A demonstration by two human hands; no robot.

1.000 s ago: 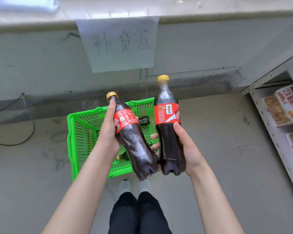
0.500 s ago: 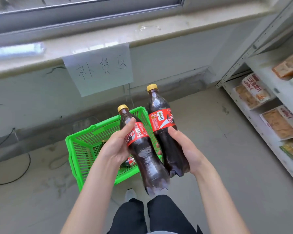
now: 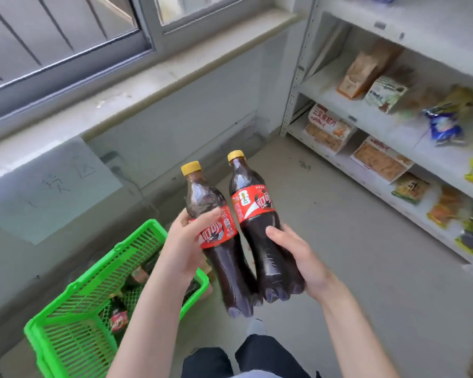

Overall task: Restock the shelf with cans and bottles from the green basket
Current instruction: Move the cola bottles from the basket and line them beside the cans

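A cola bottle (image 3: 202, 192) is gripped in the left hand (image 3: 186, 241), a second bottle (image 3: 254, 211) in the right hand (image 3: 298, 257), neither shelved; below the left hand, perhaps two are left in the green basket (image 3: 74, 304).

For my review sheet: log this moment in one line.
stage: carrying | left hand: grips left bottle | right hand: grips right bottle | green basket: on floor, more bottles inside | shelf: snack packs

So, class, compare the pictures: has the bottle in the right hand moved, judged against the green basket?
Yes. The right hand has carried its bottle rightward, off the green basket and towards the shelf.
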